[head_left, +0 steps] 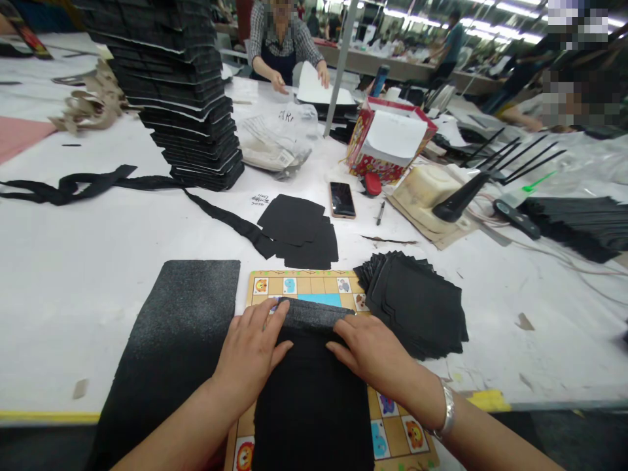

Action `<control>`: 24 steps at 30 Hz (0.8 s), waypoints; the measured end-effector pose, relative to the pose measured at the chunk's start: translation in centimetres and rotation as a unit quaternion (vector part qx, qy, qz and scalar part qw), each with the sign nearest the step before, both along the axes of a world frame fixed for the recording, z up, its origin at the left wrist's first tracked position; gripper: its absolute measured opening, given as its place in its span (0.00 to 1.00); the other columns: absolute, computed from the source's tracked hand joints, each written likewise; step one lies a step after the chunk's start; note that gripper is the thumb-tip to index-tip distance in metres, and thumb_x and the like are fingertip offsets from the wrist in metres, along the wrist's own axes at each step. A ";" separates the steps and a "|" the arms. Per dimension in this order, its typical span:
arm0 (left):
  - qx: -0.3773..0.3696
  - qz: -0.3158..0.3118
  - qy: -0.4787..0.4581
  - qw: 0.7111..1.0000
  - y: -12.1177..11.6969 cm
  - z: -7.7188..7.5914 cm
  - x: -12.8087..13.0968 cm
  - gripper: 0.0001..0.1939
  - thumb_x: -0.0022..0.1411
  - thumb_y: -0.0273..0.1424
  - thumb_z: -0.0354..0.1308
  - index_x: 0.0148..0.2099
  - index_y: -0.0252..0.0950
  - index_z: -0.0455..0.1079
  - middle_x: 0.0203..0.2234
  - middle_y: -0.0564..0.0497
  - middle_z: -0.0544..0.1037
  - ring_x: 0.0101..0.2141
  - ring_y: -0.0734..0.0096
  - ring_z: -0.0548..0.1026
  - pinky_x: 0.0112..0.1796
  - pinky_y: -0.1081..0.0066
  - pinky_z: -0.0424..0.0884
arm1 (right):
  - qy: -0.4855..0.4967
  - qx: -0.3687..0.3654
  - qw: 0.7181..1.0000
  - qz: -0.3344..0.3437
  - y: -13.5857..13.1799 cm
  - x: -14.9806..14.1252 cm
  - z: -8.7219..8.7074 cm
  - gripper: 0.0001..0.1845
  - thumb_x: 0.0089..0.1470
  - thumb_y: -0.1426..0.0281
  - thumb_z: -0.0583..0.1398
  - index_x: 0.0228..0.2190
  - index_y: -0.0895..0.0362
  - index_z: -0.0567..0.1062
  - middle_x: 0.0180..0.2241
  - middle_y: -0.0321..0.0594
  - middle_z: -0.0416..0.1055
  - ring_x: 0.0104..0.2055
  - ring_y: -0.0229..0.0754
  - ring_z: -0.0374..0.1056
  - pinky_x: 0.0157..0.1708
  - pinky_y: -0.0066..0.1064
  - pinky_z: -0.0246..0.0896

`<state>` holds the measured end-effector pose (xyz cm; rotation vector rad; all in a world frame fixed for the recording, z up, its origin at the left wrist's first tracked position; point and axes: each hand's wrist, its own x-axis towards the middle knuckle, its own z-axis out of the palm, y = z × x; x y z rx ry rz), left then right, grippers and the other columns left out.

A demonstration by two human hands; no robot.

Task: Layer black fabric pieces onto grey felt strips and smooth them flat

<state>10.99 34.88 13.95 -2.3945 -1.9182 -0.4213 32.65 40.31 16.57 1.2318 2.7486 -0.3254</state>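
Note:
A black fabric piece point(314, 399) lies on a board printed with cartoon animals point(397, 445). Its far edge is folded over toward me, showing a greyish speckled strip. My left hand point(252, 343) grips the left end of that fold, thumb on the near side. At the fold's right end, my right hand point(370, 347) holds it the same way, a silver bangle on the wrist. Left of the board lies a larger black sheet point(181, 333) with a speckled surface. To the right, a fanned pile of black pieces point(422, 307) partly overlaps the board's corner.
Beyond the board are some black cut pieces point(297, 226), a phone point(342, 199) and a pen point(381, 213). A tall stack of black pieces point(196, 118) stands back left, a red box point(387, 137) back right. A co-worker point(282, 46) handles white sheets across the table.

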 end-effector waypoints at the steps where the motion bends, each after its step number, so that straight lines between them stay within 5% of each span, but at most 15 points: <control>1: 0.032 -0.009 0.004 0.999 -0.3 -0.2 0.2 0.21 0.56 0.32 0.59 0.53 0.36 0.64 0.46 0.44 0.71 0.44 0.59 0.68 0.40 0.63 0.64 | 0.008 0.004 1.000 0.002 0.0 -0.5 0.0 0.10 0.56 0.62 0.57 0.30 0.57 0.69 0.29 0.40 0.69 0.33 0.44 0.65 0.33 0.33 0.54; 5: 0.110 -0.054 0.019 0.992 -1.7 -1.1 1.0 0.08 0.61 0.28 0.52 0.42 0.35 0.71 0.39 0.49 0.77 0.39 0.63 0.70 0.40 0.63 0.61 | 0.042 0.013 0.999 0.009 -0.1 -2.9 -0.6 0.09 0.57 0.64 0.55 0.31 0.57 0.70 0.30 0.41 0.68 0.33 0.43 0.64 0.34 0.33 0.57; 14: 0.095 -0.002 0.053 0.994 -3.1 -1.3 1.5 0.13 0.62 0.30 0.52 0.47 0.34 0.71 0.44 0.46 0.76 0.41 0.62 0.71 0.42 0.62 0.61 | 0.204 0.098 0.969 0.095 -0.1 -2.9 -4.0 0.11 0.59 0.75 0.52 0.42 0.59 0.71 0.33 0.44 0.68 0.35 0.41 0.60 0.36 0.32 0.59; 24: 0.068 0.004 0.046 0.997 -3.1 -0.7 1.4 0.13 0.62 0.31 0.50 0.46 0.36 0.71 0.44 0.47 0.76 0.40 0.64 0.71 0.40 0.63 0.61 | 0.165 0.099 0.966 0.171 0.0 -2.7 -3.5 0.14 0.59 0.76 0.51 0.45 0.62 0.70 0.36 0.47 0.68 0.36 0.43 0.59 0.36 0.36 0.59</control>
